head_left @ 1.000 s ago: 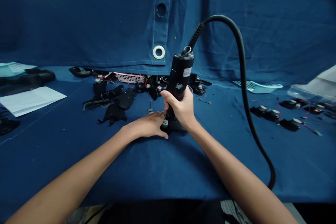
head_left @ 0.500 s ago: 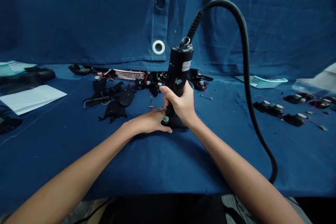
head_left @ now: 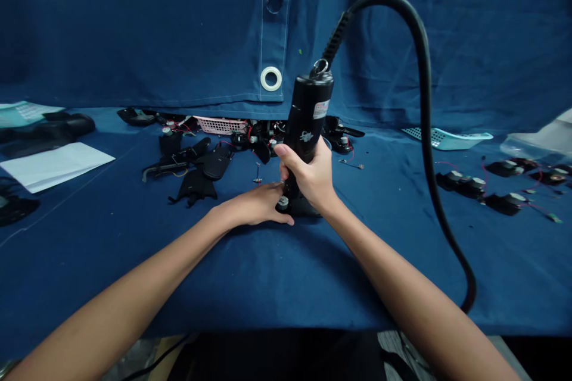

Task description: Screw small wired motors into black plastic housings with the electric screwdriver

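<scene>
Black electric screwdriver [head_left: 307, 113] standing upright in your right hand [head_left: 310, 178], just below the middle of the frame.

Your right fingers [head_left: 288, 158] wrap closed around its grip, a good place to hold a body that looks stiff and fairly heavy, while its thick cable [head_left: 425, 101] arcs up and to the right. Your left fingers [head_left: 268, 202] lie open, holding nothing, beside the black part [head_left: 301, 209] under the screwdriver's lower end on the tabletop [head_left: 134, 274].

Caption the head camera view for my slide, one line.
Right hand grips a corded black electric screwdriver upright on a black part, left hand steadying it.
</scene>
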Available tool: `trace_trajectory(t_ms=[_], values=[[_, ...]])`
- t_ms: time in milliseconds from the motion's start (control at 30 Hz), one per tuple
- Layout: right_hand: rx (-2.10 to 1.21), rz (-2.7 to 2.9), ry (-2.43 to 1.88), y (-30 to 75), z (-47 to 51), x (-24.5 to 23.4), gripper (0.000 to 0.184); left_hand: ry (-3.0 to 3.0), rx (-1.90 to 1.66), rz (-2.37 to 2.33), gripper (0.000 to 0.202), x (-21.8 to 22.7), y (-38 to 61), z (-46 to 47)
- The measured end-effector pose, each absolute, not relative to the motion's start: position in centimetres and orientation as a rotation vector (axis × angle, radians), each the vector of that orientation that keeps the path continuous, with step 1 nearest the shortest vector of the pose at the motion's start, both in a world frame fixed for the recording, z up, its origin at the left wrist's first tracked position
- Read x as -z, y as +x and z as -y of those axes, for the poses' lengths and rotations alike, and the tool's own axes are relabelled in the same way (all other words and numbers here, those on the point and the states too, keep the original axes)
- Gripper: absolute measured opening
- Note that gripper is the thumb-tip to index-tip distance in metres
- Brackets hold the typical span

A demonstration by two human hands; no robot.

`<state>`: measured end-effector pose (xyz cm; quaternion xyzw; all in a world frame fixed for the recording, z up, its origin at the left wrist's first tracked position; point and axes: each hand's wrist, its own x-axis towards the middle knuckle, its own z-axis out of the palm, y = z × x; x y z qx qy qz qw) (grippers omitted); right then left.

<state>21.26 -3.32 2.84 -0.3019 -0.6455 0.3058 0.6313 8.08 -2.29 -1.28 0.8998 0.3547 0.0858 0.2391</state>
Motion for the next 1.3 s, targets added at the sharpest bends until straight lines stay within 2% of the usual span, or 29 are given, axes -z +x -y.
trace_trajectory(t_ms=[467,800,1300], values=[[-0.663,1.476,-0.66,21.23,3.37,-2.94,0.03,2.473,-0.232,-0.994,0.071,1.55,8.25,2.04],[-0.657,1.477,-0.686,21.49,3.29,-2.97,0.034,2.479,-0.252,-0.977,0.067,1.59,8.25,2.02],[-0.682,1.475,-0.671,21.5,3.22,-2.79,0.031,2.477,-0.22,-0.975,0.067,1.48,8.14,1.96]])
